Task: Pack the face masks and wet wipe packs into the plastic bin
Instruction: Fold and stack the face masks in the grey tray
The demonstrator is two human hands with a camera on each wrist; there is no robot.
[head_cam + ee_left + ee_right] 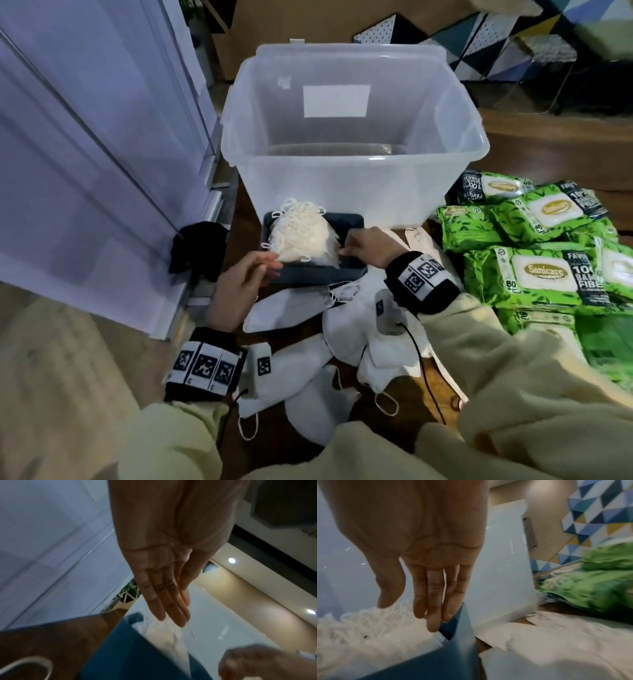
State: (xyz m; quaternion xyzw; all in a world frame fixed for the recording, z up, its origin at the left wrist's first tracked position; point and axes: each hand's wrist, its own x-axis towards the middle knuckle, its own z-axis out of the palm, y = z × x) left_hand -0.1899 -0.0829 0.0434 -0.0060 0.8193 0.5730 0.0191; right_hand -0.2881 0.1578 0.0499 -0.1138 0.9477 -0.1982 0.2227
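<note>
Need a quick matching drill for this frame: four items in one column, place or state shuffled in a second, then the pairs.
Items
1. plastic bin
2. stack of face masks
3. wet wipe packs
4. loose face masks

Places or states
A. piled in the dark blue tray, between the left hand and right hand
B. scattered on the wood surface, nearest the person
C. lid off, beyond the tray
D. green, heaped on the right

Pairs: 1-C, 2-A, 3-D, 4-B

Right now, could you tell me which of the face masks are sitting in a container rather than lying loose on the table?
The stacked bundle of masks, ear loops bunched on top, sits in the dark blue tray before the bin; the others lie scattered flat on the wood.
</note>
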